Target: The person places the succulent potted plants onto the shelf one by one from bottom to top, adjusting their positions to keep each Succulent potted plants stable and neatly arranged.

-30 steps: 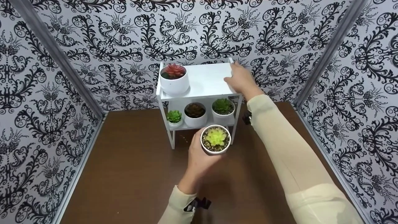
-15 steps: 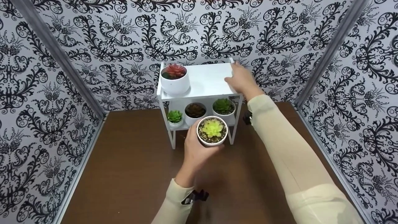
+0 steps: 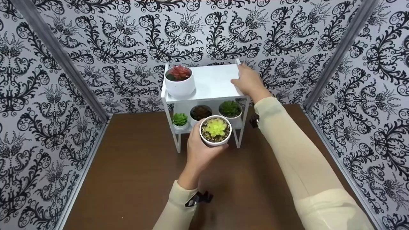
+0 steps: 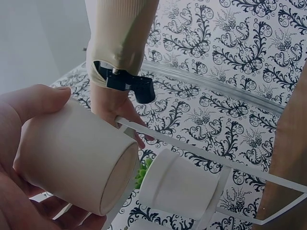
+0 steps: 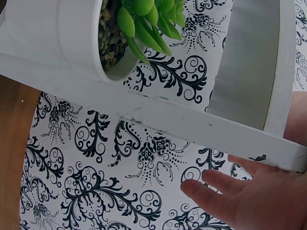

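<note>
My left hand (image 3: 199, 153) grips a white pot with a yellow-green succulent (image 3: 216, 127) in front of the white two-tier shelf (image 3: 214, 81). In the left wrist view the thumb and fingers wrap the pot's smooth side (image 4: 76, 148), and its base faces the shelf frame. My right hand (image 3: 250, 83) holds the shelf's upper right side, thumb over the top board; in the right wrist view its fingers (image 5: 216, 194) lie outside the frame. A pot with a red succulent (image 3: 180, 81) stands at the top left. The rest of the top board is bare.
On the lower tier sit a small green succulent (image 3: 180, 120), a dark brown one (image 3: 200, 113) partly behind the held pot, and a green one (image 3: 230, 110) at the right. The shelf stands on a brown table (image 3: 137, 172) before patterned walls (image 3: 127, 41).
My left hand has carried the yellow-green succulent forward and slightly left, closer to the shelf, so it now overlaps the lower tier. The right hand has stayed on the shelf's side.
</note>
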The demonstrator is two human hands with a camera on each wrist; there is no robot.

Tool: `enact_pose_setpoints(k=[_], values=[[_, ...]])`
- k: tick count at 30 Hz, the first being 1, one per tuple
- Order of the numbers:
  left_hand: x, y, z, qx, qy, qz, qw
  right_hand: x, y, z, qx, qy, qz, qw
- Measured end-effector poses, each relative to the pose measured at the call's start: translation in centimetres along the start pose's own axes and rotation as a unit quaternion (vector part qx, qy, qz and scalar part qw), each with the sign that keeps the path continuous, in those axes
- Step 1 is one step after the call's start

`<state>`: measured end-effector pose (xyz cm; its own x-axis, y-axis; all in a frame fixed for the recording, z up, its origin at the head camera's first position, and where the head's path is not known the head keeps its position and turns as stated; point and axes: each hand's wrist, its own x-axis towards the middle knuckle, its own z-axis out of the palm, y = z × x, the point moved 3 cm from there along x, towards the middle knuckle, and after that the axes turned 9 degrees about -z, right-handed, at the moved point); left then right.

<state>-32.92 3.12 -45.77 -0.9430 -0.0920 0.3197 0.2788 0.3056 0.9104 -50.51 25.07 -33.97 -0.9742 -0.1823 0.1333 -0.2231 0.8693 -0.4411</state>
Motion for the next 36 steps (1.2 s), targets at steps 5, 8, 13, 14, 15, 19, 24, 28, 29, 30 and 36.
enact_pose_setpoints(k=[5, 8, 13, 14, 15, 19, 24, 28, 29, 30, 36], values=[[0.3, 0.4, -0.2, -0.012, 0.002, 0.0, 0.9999, 0.0, 0.0, 0.1, 0.007, 0.003, 0.002, 1.0], [0.5, 0.4, -0.4, -0.017, 0.005, -0.002, 0.9998, 0.0, 0.0, 0.2, 0.013, 0.002, 0.006, 1.0], [1.0, 0.6, -0.6, -0.014, 0.012, 0.007, 0.9998, 0.0, 0.0, 0.3, 0.021, 0.001, 0.009, 1.0], [1.1, 0.6, -0.6, -0.013, 0.013, 0.008, 0.9998, 0.0, 0.0, 0.3, 0.021, 0.002, 0.009, 1.0], [1.2, 0.7, -0.6, -0.012, 0.014, 0.009, 0.9998, 0.0, 0.0, 0.2, 0.022, 0.004, 0.009, 1.0], [1.6, 1.2, -0.6, -0.007, 0.016, 0.004, 0.9998, 0.0, -0.1, 0.0, 0.028, 0.006, 0.007, 1.0], [2.1, 2.0, -0.4, 0.006, 0.018, 0.01, 0.9998, 0.0, -0.1, 0.0, 0.016, 0.01, -0.002, 1.0], [2.4, 2.8, -0.3, 0.013, 0.02, 0.025, 0.9994, 0.1, -0.2, 0.1, 0.011, 0.009, -0.007, 1.0], [2.5, 2.9, -0.3, 0.014, 0.021, 0.027, 0.9993, 0.1, -0.2, 0.2, 0.013, 0.008, -0.007, 1.0], [2.6, 3.1, -0.3, 0.014, 0.021, 0.028, 0.9993, 0.1, -0.2, 0.2, 0.016, 0.007, -0.005, 1.0], [3.3, 3.7, -0.3, 0.016, 0.022, 0.032, 0.9991, 0.1, -0.2, 0.1, 0.021, 0.009, 0.002, 1.0]])
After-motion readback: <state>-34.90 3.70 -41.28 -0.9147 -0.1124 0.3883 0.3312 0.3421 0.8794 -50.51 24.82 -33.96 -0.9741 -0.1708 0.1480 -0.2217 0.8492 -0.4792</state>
